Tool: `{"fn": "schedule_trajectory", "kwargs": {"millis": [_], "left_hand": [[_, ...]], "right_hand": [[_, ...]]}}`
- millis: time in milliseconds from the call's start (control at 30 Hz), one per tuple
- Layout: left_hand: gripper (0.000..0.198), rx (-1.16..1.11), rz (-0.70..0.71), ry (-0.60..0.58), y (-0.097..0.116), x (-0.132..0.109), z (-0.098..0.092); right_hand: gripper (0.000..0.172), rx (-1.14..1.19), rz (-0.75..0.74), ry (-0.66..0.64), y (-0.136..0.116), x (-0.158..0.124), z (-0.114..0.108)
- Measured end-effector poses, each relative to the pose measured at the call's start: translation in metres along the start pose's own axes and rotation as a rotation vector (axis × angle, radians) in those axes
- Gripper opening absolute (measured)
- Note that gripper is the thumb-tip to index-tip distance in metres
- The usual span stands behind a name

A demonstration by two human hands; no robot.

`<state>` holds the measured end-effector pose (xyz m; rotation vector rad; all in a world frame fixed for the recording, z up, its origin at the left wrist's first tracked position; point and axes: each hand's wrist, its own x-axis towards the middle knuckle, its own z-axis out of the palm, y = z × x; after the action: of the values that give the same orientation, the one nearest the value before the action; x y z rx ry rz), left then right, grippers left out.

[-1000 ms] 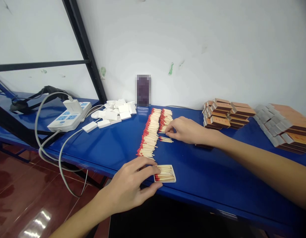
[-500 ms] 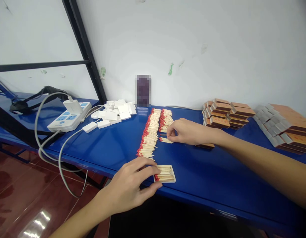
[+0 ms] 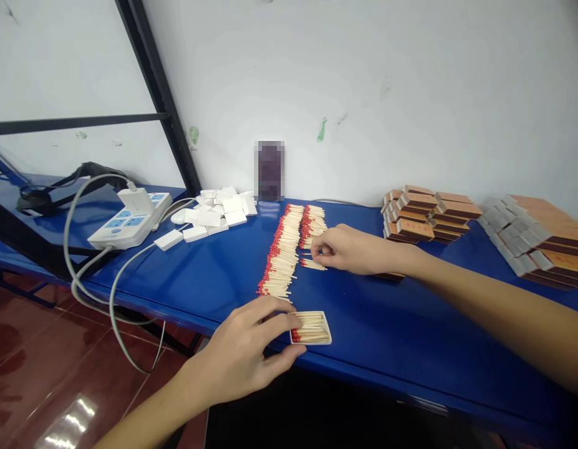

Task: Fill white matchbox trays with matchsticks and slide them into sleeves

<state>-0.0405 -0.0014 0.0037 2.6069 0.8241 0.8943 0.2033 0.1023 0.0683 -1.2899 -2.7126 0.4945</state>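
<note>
My left hand grips a small white matchbox tray at the table's front edge, with the thumb on the near side and fingers on the far side. Red-headed matches lie side by side inside the tray. My right hand is closed in a pinch over the short right-hand row of matches; what its fingertips hold is hidden. Below those fingertips lies a small loose bunch of matches. A longer row of matches runs beside it on the left.
White empty trays are heaped at the back left, near a power strip with looping cables. Stacked matchbox sleeves and a larger stack of boxes stand at the right. Another box is partly under my right forearm.
My right hand has shifted slightly left over the matches, its fingers still pinched. My left hand and the tray have stayed in place.
</note>
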Motion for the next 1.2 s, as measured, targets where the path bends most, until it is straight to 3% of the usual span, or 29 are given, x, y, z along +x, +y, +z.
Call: {"fn": "schedule_trajectory", "kwargs": {"millis": [233,500,933,1200], "left_hand": [[0.012,0.011,0.000,0.011,0.0009,0.0008,-0.0007],[0.011,0.001,-0.002,-0.003,0.0012,-0.0004,-0.0010],[0.013,-0.002,-0.004,-0.009,0.0011,-0.0004,-0.0011],[0.013,0.003,-0.003,0.000,0.0015,0.0000,-0.0016]], "right_hand": [[0.015,0.007,-0.032,-0.010,-0.0005,-0.0010,-0.0005],[0.030,-0.042,0.014,-0.037,-0.0065,-0.0040,-0.0040],[0.018,-0.073,0.041,-0.036,-0.0061,-0.0037,-0.0004],[0.015,0.025,0.013,-0.085,-0.0067,-0.0061,-0.0031]]}}
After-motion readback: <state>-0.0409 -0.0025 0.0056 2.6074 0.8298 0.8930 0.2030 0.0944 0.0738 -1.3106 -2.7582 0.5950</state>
